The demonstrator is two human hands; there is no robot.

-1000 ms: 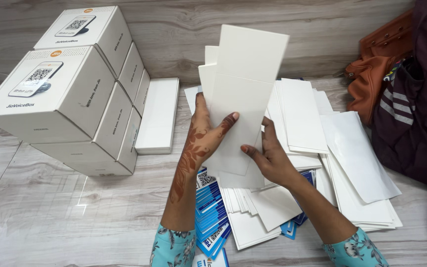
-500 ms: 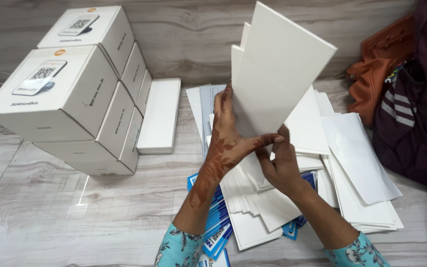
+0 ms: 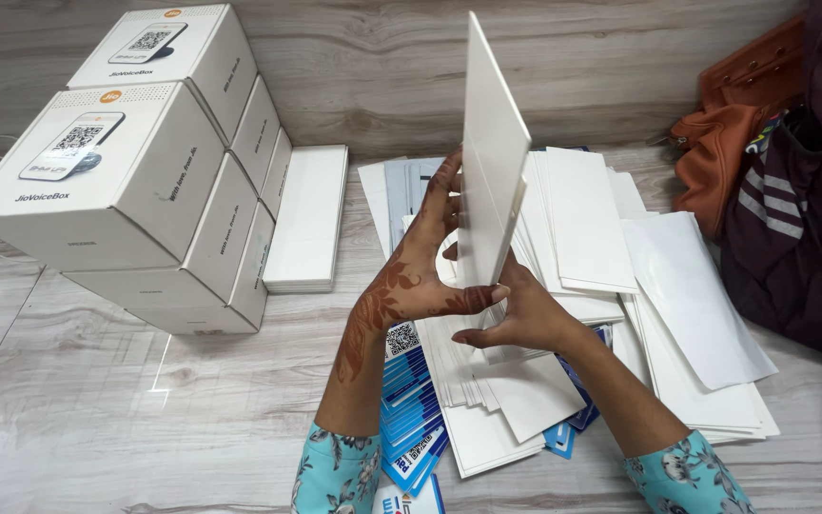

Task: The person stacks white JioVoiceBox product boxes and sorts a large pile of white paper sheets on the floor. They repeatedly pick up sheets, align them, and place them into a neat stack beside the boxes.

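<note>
I see a thin stack of white cards (image 3: 489,152) held upright, edge toward me, above the middle of the table (image 3: 97,400). My left hand (image 3: 411,276), patterned with henna, supports the stack from the 9 o'clock side, its fingers (image 3: 444,186) spread up along the card face and the thumb tucked across the bottom edge. My right hand (image 3: 516,314) cups the lower end from the 4 o'clock side, fingers curled together against the cards, so both hands are clamped on the stack.

Directly beneath the hands lies a fanned heap of loose white cards (image 3: 516,390), with more white sheets (image 3: 687,305) spread out toward 3 o'clock. At 6 o'clock, blue printed cards (image 3: 409,409) poke out from under the heap, just beside my left forearm.

At 9 to 10 o'clock stand stacked white cartons (image 3: 116,181), each with a picture of a small device on top, and a flat pile of white cards (image 3: 306,219) lies touching their side. At 2 o'clock, well apart from the hands, rest an orange-brown handbag (image 3: 725,133) and a dark purple garment (image 3: 801,190).
</note>
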